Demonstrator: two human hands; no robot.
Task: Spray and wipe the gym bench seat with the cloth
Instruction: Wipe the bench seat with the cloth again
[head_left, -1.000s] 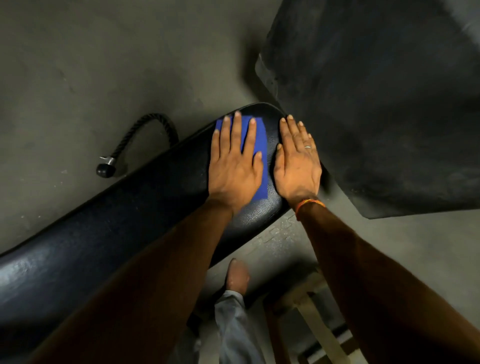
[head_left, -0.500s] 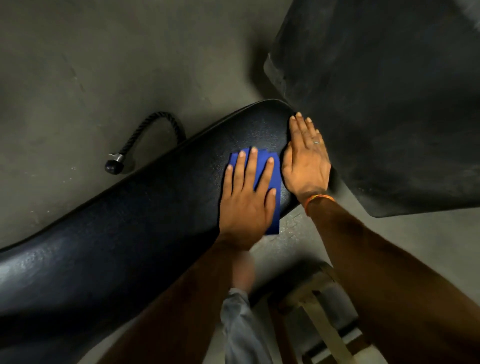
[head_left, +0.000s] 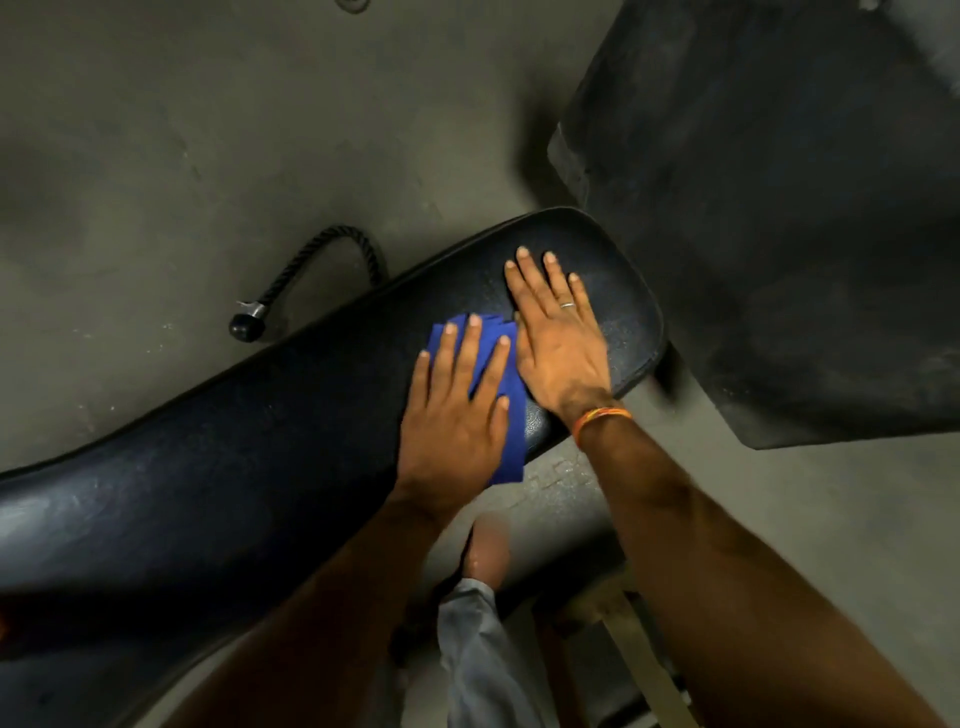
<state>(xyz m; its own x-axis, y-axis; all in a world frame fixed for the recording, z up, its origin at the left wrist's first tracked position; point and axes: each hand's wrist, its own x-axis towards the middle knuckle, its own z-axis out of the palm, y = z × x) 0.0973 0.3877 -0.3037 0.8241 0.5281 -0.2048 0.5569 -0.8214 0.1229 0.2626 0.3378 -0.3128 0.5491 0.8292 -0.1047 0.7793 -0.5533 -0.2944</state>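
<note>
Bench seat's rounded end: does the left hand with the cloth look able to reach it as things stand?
Probably not yet. The right hand lies flat on the bench seat between the cloth and that end; the left hand would need it moved aside.

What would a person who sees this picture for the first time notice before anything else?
The eye goes first to the bright blue folded cloth, pressed under the flat left hand on the long black padded bench seat at the centre. Beside it, the right hand, which wears a ring, lies flat on the seat's rounded end. On the grey floor behind the seat lies a black twisted rope with a ball end.
</note>
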